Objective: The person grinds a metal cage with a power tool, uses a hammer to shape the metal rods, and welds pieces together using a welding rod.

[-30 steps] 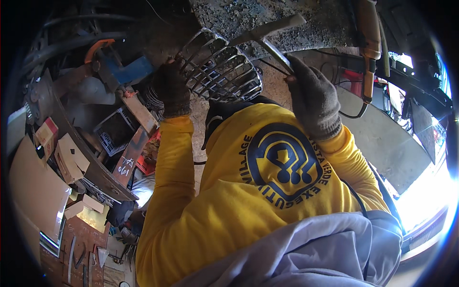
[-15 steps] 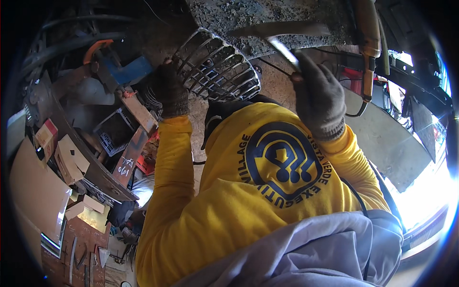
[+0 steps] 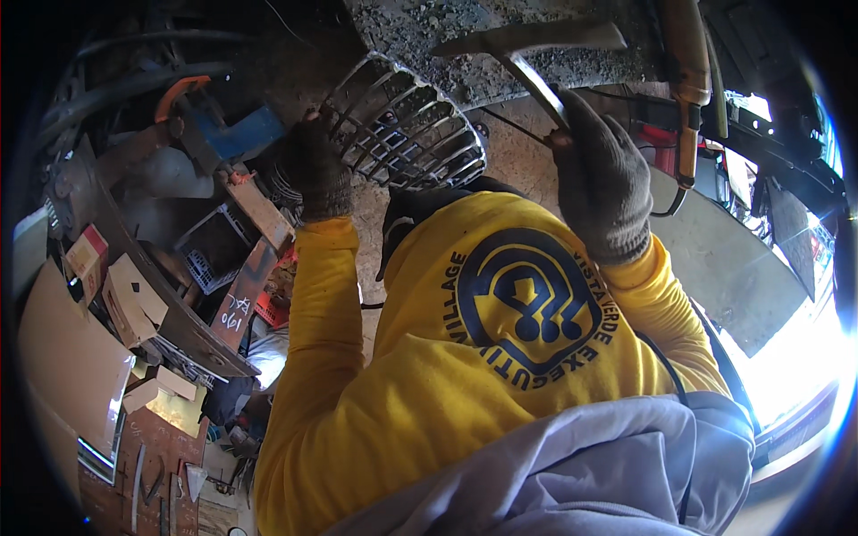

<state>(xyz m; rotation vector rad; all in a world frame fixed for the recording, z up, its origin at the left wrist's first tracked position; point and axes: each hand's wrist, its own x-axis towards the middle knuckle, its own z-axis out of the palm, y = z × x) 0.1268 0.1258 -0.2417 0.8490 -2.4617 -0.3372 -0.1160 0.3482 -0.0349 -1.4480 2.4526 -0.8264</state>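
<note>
Two gloved hands are occupied: the right hand (image 3: 608, 174) is wrapped around the handle of a steel hammer (image 3: 536, 37), while the left hand (image 3: 317, 170), dark against deep shadow, appears curled on the left edge of a metal-bar basket (image 3: 413, 125). The basket is already a joined cage, its ribs and crosspieces meeting in an open lattice; whether any bar is loose or any spot wants more work is too small to tell, so what is left cannot be judged. At this instant the hammer's head looks apart from the bars, near the basket's upper right. That head is long and slim, its axis running almost left to right with the right end a little higher and the narrower tip pointing left, above the basket; the handle slopes from it down and right into the palm. The basket's long axis slants from upper left to lower right, between the two hands and just short of the grit-strewn tabletop (image 3: 429, 27), its near edge meeting dark cloth (image 3: 424, 204) beyond the yellow sweatshirt (image 3: 429, 295); whether it rests there is unclear.
</note>
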